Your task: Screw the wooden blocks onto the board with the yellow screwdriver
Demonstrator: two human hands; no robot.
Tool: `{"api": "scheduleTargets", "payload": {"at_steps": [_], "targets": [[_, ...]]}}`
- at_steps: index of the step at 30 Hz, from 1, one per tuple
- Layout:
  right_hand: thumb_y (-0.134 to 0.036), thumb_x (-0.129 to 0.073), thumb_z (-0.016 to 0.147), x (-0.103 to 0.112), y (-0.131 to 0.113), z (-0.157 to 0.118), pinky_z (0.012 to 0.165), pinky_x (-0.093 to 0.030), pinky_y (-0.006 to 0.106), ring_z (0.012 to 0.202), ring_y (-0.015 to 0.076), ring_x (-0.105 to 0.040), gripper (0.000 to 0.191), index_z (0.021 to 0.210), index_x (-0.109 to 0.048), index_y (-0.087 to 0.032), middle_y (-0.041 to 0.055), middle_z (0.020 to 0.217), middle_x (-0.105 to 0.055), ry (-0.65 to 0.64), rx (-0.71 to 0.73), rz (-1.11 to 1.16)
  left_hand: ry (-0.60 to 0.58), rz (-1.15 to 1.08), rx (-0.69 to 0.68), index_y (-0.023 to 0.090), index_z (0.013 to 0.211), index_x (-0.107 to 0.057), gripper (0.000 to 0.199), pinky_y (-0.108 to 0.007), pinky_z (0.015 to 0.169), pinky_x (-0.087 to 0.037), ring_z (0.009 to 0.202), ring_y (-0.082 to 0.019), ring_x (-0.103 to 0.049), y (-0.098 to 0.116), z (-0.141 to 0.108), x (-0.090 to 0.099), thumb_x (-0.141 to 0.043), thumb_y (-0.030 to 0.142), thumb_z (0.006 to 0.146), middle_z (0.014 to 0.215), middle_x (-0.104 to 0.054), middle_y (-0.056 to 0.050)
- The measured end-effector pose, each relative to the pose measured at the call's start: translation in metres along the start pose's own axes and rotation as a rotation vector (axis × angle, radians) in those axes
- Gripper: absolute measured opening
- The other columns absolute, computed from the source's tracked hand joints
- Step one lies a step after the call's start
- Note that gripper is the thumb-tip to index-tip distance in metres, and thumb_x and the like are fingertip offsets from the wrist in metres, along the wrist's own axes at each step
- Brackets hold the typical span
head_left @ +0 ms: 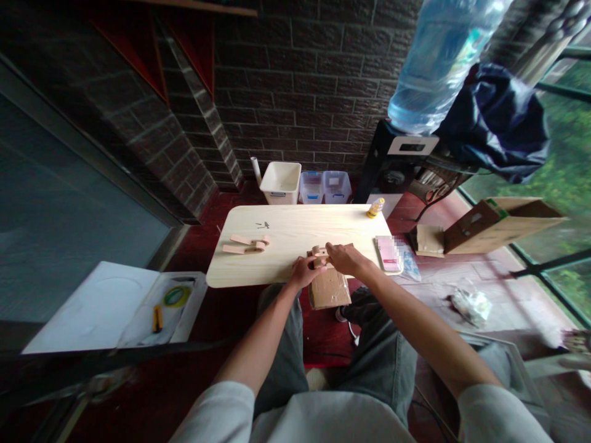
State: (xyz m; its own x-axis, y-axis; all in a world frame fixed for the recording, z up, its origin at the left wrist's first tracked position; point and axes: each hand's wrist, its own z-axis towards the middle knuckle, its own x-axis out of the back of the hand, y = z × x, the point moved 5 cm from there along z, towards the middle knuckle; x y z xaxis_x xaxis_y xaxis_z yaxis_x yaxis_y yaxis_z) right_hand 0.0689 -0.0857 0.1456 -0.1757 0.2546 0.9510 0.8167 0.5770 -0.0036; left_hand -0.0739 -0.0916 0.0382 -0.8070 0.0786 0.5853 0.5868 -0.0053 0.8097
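Observation:
Near the front edge of the pale wooden table (295, 216), my left hand (303, 271) is closed on a small light-wood piece with a rounded end (316, 251). My right hand (344, 257) is closed against the same piece from the right, its fingers pinched; whatever sits in that pinch is too small to make out. Beneath both hands, a flat piece of brown cardboard (329, 291) sticks out past the table's front edge. To the left lie similar long wooden pieces with rounded ends (244, 248). Several small dark bits of hardware (263, 226) rest behind those.
A yellow-capped clear bottle (375, 208) stands at the table's back right, with a pink item (388, 255) at the right edge. Bins (281, 178) line the wall. An opened white box (178, 307) is at the left, a water dispenser (392, 166) behind right.

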Motion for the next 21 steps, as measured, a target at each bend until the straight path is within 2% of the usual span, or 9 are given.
{"api": "scheduleTargets", "payload": {"at_steps": [3, 10, 21], "targets": [[-0.025, -0.043, 0.104, 0.0006, 0.0002, -0.0005, 0.082, -0.054, 0.036, 0.104, 0.0314, -0.073, 0.03, 0.129, -0.044, -0.009, 0.0245, 0.114, -0.071, -0.005, -0.008, 0.009, 0.001, -0.001, 0.0, 0.025, 0.103, -0.081, 0.032, -0.033, 0.09, -0.055, 0.096, -0.024, -0.072, 0.0008, -0.0009, 0.0006, -0.083, 0.037, 0.073, 0.094, -0.08, -0.005], [-0.03, -0.045, 0.104, 0.0079, -0.004, -0.0056, 0.081, -0.052, 0.034, 0.106, 0.0303, -0.073, 0.029, 0.129, -0.051, -0.018, 0.0183, 0.117, -0.072, -0.009, -0.003, 0.033, 0.018, -0.006, -0.011, 0.022, 0.105, -0.081, 0.035, -0.032, 0.088, -0.055, 0.096, -0.024, -0.071, 0.0034, -0.0035, 0.0029, -0.084, 0.036, 0.073, 0.094, -0.079, -0.006], [-0.031, -0.044, 0.104, 0.0029, 0.0026, 0.0012, 0.08, -0.052, 0.035, 0.104, 0.0312, -0.073, 0.028, 0.126, -0.053, -0.015, 0.0197, 0.114, -0.072, -0.006, -0.032, 0.055, 0.01, -0.016, -0.034, 0.023, 0.101, -0.081, 0.03, -0.03, 0.087, -0.054, 0.092, -0.022, -0.072, 0.0017, -0.0006, 0.0008, -0.083, 0.034, 0.073, 0.093, -0.08, -0.004]]}}
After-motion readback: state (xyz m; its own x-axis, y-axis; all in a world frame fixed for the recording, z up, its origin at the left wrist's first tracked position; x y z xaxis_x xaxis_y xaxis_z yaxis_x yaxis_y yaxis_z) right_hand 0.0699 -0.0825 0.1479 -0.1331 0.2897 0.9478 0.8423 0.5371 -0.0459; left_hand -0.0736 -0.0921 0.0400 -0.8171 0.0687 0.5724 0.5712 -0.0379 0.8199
